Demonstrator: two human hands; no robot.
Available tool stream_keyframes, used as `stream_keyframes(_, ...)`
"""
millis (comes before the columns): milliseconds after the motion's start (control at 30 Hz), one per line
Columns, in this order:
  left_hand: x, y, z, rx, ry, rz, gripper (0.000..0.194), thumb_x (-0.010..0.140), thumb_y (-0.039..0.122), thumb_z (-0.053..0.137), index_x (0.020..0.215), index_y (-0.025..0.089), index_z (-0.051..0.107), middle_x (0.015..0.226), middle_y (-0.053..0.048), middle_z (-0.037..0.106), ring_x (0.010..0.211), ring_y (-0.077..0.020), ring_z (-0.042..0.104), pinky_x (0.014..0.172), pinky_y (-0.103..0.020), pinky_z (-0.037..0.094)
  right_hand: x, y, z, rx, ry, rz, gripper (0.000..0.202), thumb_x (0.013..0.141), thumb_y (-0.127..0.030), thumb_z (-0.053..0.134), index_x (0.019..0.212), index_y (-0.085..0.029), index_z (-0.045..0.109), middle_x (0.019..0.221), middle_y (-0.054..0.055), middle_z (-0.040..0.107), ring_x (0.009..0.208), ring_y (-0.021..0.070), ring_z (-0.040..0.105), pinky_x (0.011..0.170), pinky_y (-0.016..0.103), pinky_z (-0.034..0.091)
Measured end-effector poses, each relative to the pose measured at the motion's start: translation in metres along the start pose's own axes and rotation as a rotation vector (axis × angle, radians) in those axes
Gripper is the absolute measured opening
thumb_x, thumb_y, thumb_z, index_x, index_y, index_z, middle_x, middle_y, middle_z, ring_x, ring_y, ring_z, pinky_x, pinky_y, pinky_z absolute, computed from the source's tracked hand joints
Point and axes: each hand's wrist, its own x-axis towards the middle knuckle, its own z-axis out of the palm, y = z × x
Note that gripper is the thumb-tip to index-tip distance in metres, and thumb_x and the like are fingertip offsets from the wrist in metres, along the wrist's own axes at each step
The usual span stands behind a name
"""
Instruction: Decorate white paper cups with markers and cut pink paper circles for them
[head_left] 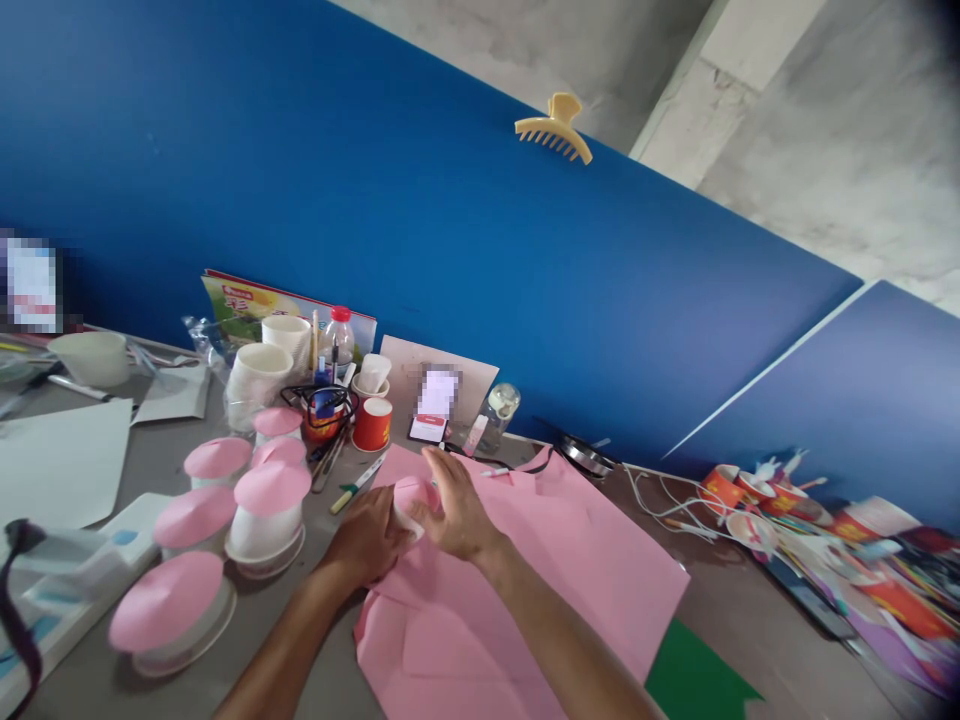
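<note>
My left hand (369, 535) is closed around a small white paper cup (409, 522) tilted above the pink paper. A pink paper cap (412, 491) covers the end of this cup. My right hand (461, 510) is beside it, fingers stretched upward and thumb against the cap. Large pink paper sheets (585, 570) lie beneath both hands. To the left stand several upturned white cups topped with shallow pink paper cones, among them a front cone (169, 600) and a nearer-to-hand cone (273, 487). A utility knife (358, 485) lies just beyond my left hand.
Behind are stacked white cups (259, 375), a red paper cup (373, 425), a phone (435, 405) and a glass jar (500, 410). Green paper (697, 675), white cables (664, 510) and cluttered red cups (724, 487) lie rightward. A blue partition (450, 220) rises behind the table.
</note>
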Motion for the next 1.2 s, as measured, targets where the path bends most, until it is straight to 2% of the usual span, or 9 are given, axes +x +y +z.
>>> stream_keyframes(167, 0.000, 0.001, 0.000, -0.025, 0.003, 0.000, 0.027, 0.071, 0.019, 0.060, 0.098, 0.018, 0.054, 0.104, -0.010, 0.064, 0.105, -0.0251, 0.057, 0.092, -0.036, 0.041, 0.013, -0.005, 0.006, -0.041, -0.032, -0.040, 0.052, 0.094, -0.041, 0.045, 0.138, -0.013, 0.043, 0.138, 0.018, 0.050, 0.129, 0.0298, 0.044, 0.107, 0.050, 0.037)
stream_keyframes(300, -0.001, 0.002, 0.000, -0.034, 0.007, -0.003, 0.022, 0.070, 0.015, 0.061, 0.091, 0.021, 0.057, 0.101, -0.007, 0.065, 0.104, -0.0236, 0.058, 0.094, -0.036, 0.040, 0.019, -0.006, 0.016, -0.097, -0.106, -0.054, 0.045, 0.096, -0.040, 0.042, 0.133, -0.015, 0.048, 0.134, 0.017, 0.053, 0.124, 0.0291, 0.049, 0.103, 0.049, 0.040)
stream_keyframes(467, 0.000, 0.003, 0.000, -0.022, 0.009, -0.016, 0.018, 0.068, 0.013, 0.060, 0.085, 0.020, 0.059, 0.103, -0.009, 0.064, 0.107, -0.0244, 0.057, 0.097, -0.037, 0.038, 0.023, -0.013, 0.018, -0.117, -0.149, -0.080, 0.039, 0.093, -0.035, 0.049, 0.126, -0.014, 0.052, 0.125, 0.016, 0.060, 0.117, 0.0282, 0.053, 0.100, 0.046, 0.041)
stream_keyframes(600, 0.001, 0.004, 0.000, -0.013, -0.006, -0.013, 0.021, 0.068, 0.013, 0.060, 0.088, 0.019, 0.060, 0.105, -0.011, 0.064, 0.108, -0.0248, 0.057, 0.098, -0.036, 0.038, 0.025, -0.017, 0.018, -0.082, -0.200, -0.048, 0.032, 0.090, -0.030, 0.054, 0.117, -0.014, 0.057, 0.114, 0.014, 0.066, 0.108, 0.0264, 0.060, 0.093, 0.040, 0.046)
stream_keyframes(733, 0.001, 0.005, -0.001, -0.005, -0.005, -0.021, 0.026, 0.070, 0.014, 0.058, 0.095, 0.018, 0.060, 0.109, -0.013, 0.064, 0.109, -0.0257, 0.057, 0.097, -0.037, 0.038, 0.025, -0.016, 0.019, -0.036, -0.190, -0.008, 0.025, 0.089, -0.027, 0.056, 0.112, -0.017, 0.060, 0.112, 0.011, 0.068, 0.106, 0.0245, 0.061, 0.092, 0.038, 0.047)
stream_keyframes(833, 0.001, 0.005, 0.000, 0.001, -0.007, -0.025, 0.023, 0.069, 0.016, 0.060, 0.093, 0.018, 0.060, 0.107, -0.013, 0.064, 0.107, -0.0264, 0.057, 0.095, -0.037, 0.039, 0.022, -0.015, 0.021, -0.022, -0.176, -0.002, 0.028, 0.090, -0.031, 0.054, 0.115, -0.018, 0.059, 0.114, 0.011, 0.067, 0.108, 0.0245, 0.060, 0.094, 0.039, 0.046)
stream_keyframes(967, 0.000, 0.004, 0.001, 0.004, -0.005, -0.024, 0.021, 0.069, 0.016, 0.061, 0.090, 0.020, 0.060, 0.107, -0.011, 0.065, 0.108, -0.0272, 0.057, 0.096, -0.038, 0.039, 0.019, -0.013, 0.022, -0.059, -0.145, -0.028, 0.045, 0.090, -0.039, 0.054, 0.127, -0.013, 0.051, 0.120, 0.017, 0.063, 0.113, 0.0291, 0.057, 0.098, 0.046, 0.043)
stream_keyframes(1100, -0.001, 0.003, 0.002, -0.009, 0.007, -0.026, 0.028, 0.071, 0.021, 0.061, 0.099, 0.017, 0.060, 0.110, -0.014, 0.064, 0.111, -0.0290, 0.055, 0.097, -0.039, 0.039, 0.021, -0.006, 0.016, 0.030, -0.104, -0.035, 0.060, 0.090, -0.046, 0.052, 0.138, -0.012, 0.040, 0.132, 0.019, 0.055, 0.122, 0.0304, 0.051, 0.101, 0.048, 0.041)
stream_keyframes(1200, -0.001, 0.001, 0.002, -0.032, 0.010, -0.018, 0.040, 0.072, 0.024, 0.063, 0.110, 0.016, 0.056, 0.112, -0.013, 0.064, 0.110, -0.0278, 0.056, 0.096, -0.037, 0.040, 0.026, 0.002, 0.007, 0.120, -0.049, 0.031, 0.054, 0.093, -0.046, 0.046, 0.135, -0.012, 0.045, 0.131, 0.019, 0.056, 0.121, 0.0287, 0.053, 0.100, 0.045, 0.043)
